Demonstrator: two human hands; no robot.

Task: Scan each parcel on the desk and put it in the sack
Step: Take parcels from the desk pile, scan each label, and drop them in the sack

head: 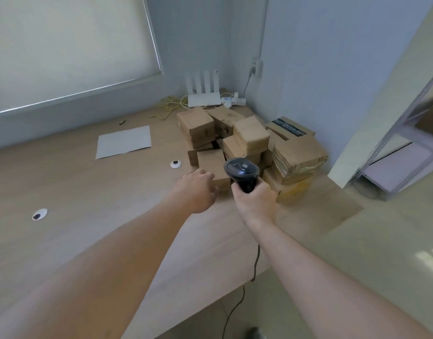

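— On the counter (pixel 88 192), toward its far right corner, what's stacked up?

— Parcels (pixel 249 148), brown cardboard boxes heaped against each other, some taped, one at the back right with a dark printed strip. They reach almost to the wall.

— And the hands?

— Right hand (pixel 255 200) is wrapped round the grip of a black scanner (pixel 242 171), head up and facing the heap, just in front of the boxes. A dark cable (pixel 255 263) drops from under that hand and runs off the counter's near edge.

— Left one?

— Left hand (pixel 198 189) is stretched out to the nearest box (pixel 214 167), a low one at the front of the heap. Its fingers look bent over the box's near left edge, touching it; the frame is blurred, so I cannot tell whether they really grip it.

— Any sack?

— I can't point to one in this view.

— What else sits on the counter?

— A grey sheet (pixel 124 141) lies flat, well left of the heap. Two round white cable ports with dark centres: one (pixel 175 164) near the left hand, one (pixel 39 214) far left. In the back corner stands a white router (pixel 203 92) with four upright aerials, yellow wire (pixel 169 106) tangled beside it, and a white power strip (pixel 233 101) to its right. A wall socket (pixel 256 68) sits above that. A grey metal rack (pixel 401 143) stands off to the right, past the counter's end.
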